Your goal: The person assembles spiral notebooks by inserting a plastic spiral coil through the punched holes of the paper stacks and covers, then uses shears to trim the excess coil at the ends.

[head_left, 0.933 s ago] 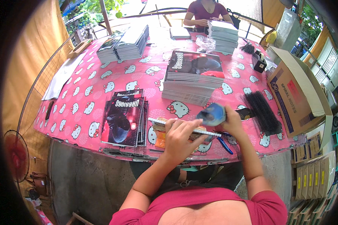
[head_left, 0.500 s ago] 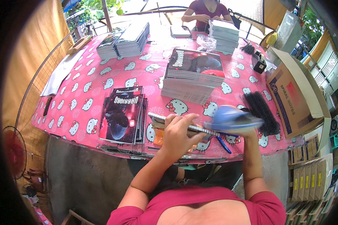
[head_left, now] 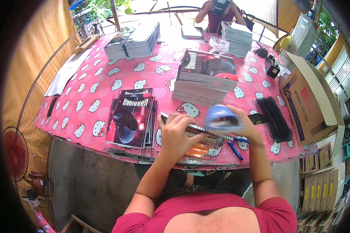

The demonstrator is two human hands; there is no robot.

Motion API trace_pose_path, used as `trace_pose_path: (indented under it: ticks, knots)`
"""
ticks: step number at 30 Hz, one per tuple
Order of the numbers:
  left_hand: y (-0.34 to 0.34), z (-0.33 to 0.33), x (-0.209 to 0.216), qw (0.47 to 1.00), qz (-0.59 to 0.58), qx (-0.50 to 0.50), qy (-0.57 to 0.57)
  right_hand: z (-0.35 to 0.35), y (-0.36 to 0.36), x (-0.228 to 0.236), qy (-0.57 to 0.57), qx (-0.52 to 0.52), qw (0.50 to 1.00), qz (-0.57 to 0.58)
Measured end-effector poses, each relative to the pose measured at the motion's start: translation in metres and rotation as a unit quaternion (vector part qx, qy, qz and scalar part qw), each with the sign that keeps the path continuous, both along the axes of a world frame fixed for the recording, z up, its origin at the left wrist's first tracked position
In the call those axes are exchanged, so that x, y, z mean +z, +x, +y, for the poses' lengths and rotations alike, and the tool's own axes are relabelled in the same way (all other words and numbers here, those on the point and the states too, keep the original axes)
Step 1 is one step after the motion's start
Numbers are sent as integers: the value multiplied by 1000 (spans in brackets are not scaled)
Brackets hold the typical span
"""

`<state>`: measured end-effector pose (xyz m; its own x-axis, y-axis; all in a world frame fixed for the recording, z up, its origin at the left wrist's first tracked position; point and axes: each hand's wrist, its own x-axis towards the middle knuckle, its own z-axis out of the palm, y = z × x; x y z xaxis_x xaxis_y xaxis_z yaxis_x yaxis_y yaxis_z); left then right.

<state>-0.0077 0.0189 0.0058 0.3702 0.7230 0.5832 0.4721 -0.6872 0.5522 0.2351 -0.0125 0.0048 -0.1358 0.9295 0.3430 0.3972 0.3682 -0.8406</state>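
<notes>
A spiral notebook (head_left: 227, 136), tilted edge-up at six o'clock from the tall notebook stack (head_left: 200, 91), shows a pale, dark-ticked edge. The left hand (head_left: 179, 133), fingers and thumb clasping it, hides its cover. Toward two o'clock, the right hand (head_left: 243, 122) grips a blue object (head_left: 221, 119), too blurred to identify.

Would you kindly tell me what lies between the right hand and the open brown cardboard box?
In the head view, a small dark object, then a pile of black spiral coils, lie between the right hand and that box.
</notes>
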Motion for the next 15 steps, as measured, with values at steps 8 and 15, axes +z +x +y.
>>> trace_pose_path:
  ticks: [8,15]
  knots:
    - [-18,9,-2,996,-77,34,20,23,-10,-3,-51,-27,998,-9]
    - [-27,19,-13,985,-150,2,-86,41,-33,5,-31,-44,995,-83]
